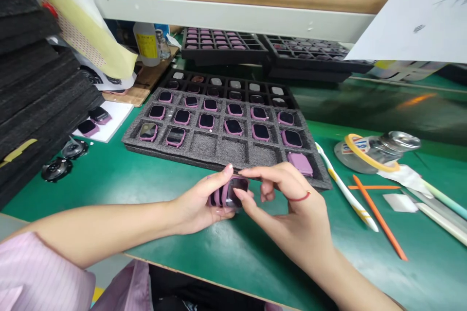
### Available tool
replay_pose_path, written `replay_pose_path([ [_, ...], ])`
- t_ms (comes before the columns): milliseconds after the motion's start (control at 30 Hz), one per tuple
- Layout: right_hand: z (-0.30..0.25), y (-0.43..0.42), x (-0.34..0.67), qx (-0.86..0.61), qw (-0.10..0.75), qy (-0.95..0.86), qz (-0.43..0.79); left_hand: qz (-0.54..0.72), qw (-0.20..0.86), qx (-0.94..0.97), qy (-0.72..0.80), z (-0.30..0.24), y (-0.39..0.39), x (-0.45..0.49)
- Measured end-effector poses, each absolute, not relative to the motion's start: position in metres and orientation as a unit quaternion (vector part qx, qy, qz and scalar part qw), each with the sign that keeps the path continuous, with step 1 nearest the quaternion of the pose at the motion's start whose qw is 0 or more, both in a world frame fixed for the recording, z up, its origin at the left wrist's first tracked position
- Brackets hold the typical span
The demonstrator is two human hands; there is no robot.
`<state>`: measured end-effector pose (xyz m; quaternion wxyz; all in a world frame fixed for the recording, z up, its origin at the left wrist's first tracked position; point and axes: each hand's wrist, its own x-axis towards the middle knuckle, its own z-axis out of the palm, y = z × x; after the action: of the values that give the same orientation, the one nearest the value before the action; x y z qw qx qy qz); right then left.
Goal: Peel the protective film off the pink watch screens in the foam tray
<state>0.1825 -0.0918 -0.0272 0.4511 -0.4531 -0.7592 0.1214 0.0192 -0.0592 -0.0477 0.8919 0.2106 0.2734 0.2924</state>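
Observation:
Several purple smartwatch cases (235, 193) with dark glass faces are held together as a stack in my left hand (199, 201), its fingers closed around them. My right hand (292, 204) pinches the outermost case, thumb on the glass and index finger at its top edge. Just beyond both hands lies a grey foam tray (233, 150) with rows of square pockets. Purple watch cases (233, 127) with black faces sit face up in many pockets. At the tray's near right corner, a plain purple case (300, 163) shows no dark face.
A toothbrush (346, 189), orange sticks (379, 216) and a glass bottle (365, 152) with a yellow band lie right. Black foam sheets (40, 82) are stacked left, beside round black watch parts (57, 169). More filled trays (224, 41) stand under the shelf (233, 13).

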Motion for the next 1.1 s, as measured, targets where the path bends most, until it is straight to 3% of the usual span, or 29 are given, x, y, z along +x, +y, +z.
replay_pose_path([
  [367,-0.023,-0.092,0.189,-0.411,0.415,-0.783,0.214,0.291,0.896,0.205,0.266,-0.046,-0.058,0.014],
  [667,-0.026,-0.09,0.192,-0.403,0.414,-0.791,0.202,0.275,0.905,0.193,0.261,-0.041,-0.056,0.012],
  [833,-0.021,-0.086,0.198,-0.382,0.422,-0.813,0.123,0.285,0.904,0.172,0.268,-0.042,-0.056,0.013],
  [933,-0.021,-0.072,0.215,-0.446,0.452,-0.772,0.026,0.302,0.898,0.142,0.286,-0.041,-0.056,0.012],
  [1100,-0.036,-0.044,0.239,-0.54,0.324,-0.775,0.049,0.298,0.881,0.18,0.321,-0.039,-0.059,0.009],
])
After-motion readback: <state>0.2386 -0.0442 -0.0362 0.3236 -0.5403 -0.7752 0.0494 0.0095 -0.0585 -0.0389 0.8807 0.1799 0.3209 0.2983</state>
